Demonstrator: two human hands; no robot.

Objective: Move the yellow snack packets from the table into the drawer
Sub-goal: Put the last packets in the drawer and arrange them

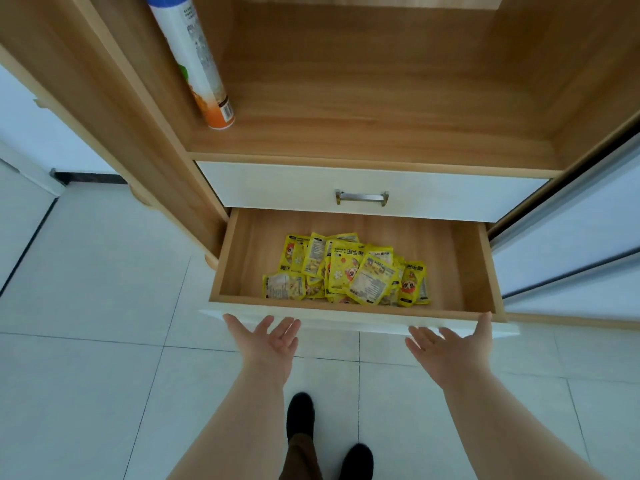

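Several yellow snack packets [346, 271] lie in a loose heap on the wooden floor of the pulled-out lower drawer [239, 251]. My left hand [270, 341] is spread flat, palm up, just in front of the drawer's white front panel at its left part. My right hand [450, 344] is spread the same way at the right part, its thumb reaching up to the panel's top edge. Both hands hold nothing. The table is not in view.
Above the open drawer is a closed white drawer with a metal handle [362, 197]. A spray can [194, 60] stands at the left of the cabinet's wooden shelf [381, 109]. White floor tiles [86, 341] lie around, and my dark shoes [301, 414] are below.
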